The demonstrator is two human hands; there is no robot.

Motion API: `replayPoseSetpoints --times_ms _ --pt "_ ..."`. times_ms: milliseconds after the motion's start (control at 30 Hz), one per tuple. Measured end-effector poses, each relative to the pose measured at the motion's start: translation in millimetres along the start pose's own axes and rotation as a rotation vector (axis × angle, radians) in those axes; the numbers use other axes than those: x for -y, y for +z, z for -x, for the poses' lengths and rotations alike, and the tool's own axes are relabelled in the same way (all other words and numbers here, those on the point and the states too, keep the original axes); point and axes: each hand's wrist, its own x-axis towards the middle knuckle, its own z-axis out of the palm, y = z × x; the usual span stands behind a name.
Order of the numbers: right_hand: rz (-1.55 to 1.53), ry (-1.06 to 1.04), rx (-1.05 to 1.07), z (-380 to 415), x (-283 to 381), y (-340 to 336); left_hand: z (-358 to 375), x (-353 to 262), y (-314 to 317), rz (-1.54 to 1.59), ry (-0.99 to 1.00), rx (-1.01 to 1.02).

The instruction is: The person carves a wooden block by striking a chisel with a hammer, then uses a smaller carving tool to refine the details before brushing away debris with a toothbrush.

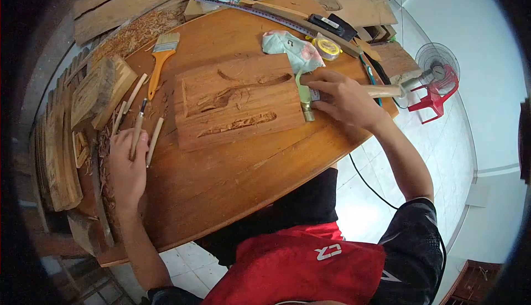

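A carved wooden board lies on the table, with hollowed grooves and shavings in its face. At its left, my left hand is closed around a wood chisel, its dark metal end pointing away from me. Several other wooden-handled chisels lie around that hand. On the board's right side, the fingers of my right hand close over a hammer near its green and brass-coloured head. The hammer's pale wooden handle sticks out to the right beyond the hand.
A paintbrush lies behind the chisels. Beyond the board are a patterned cloth, a yellow tape roll and a long ruler. Stacked wood lines the left edge. A fan stands near a red stool.
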Motion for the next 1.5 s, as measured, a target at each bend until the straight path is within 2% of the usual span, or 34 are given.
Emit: replayPoseSetpoints --times_ms 133,167,267,333,400,500,633,733,833,933,1033,1133,1233,1333,1367,1467,1500 --pt "0.101 -0.103 -0.091 0.8 -3.7 2.0 1.3 -1.7 1.3 -0.039 0.094 0.034" --pt "0.06 -0.027 -0.055 1.0 -1.2 2.2 2.0 -0.2 1.8 -0.049 0.121 0.034" --pt "-0.094 -0.121 -0.029 -2.9 -6.8 -20.1 3.0 0.2 4.2 -0.078 0.226 0.054" --pt "-0.152 0.176 -0.233 4.6 -43.0 -37.4 5.2 -0.7 8.9 -0.056 0.258 0.046" --pt "0.139 0.416 -0.388 9.9 -78.1 -57.4 8.1 0.7 9.9 -0.056 0.284 0.051" --pt "0.434 0.797 0.055 19.1 -118.2 -74.3 8.6 2.6 9.0 -0.088 0.299 0.055" --pt "0.354 0.818 0.277 37.0 -167.4 -54.4 11.3 5.6 9.6 -0.121 0.29 0.046" --pt "0.284 0.758 0.097 46.6 -182.8 -40.1 11.3 8.0 10.5 -0.142 0.295 0.008" --pt "0.444 0.771 -0.192 56.5 -188.3 -22.7 10.8 9.1 11.0 -0.169 0.259 -0.017" --pt "0.392 0.925 -0.365 48.8 -162.0 -22.9 12.1 10.5 12.5 -0.217 0.222 -0.012" --pt "0.335 0.866 -0.559 48.1 -164.0 -15.8 12.6 10.0 16.0 -0.232 0.228 -0.017" --pt "0.121 0.664 -0.778 43.3 -152.0 -11.7 14.4 4.4 12.5 -0.287 0.252 -0.022" --pt "-0.065 0.56 -0.964 32.7 -119.2 -8.2 15.1 -0.6 8.3 -0.339 0.275 0.012" --pt "-0.292 0.312 -1.098 26.6 -101.3 3.2 7.8 -0.6 -1.6 -0.364 0.306 0.068" --pt "-0.387 0.262 -1.104 24.0 -91.0 5.8 3.7 -1.5 -5.5 -0.368 0.322 0.09" --pt "-0.5 0.184 -0.962 16.8 -50.0 15.8 -10.2 -19.2 -12.9 -0.147 0.55 0.119" --pt "-0.551 0.202 -0.855 12.8 -34.5 18.3 -14.7 -25.1 -9.1 -0.123 0.593 0.14"
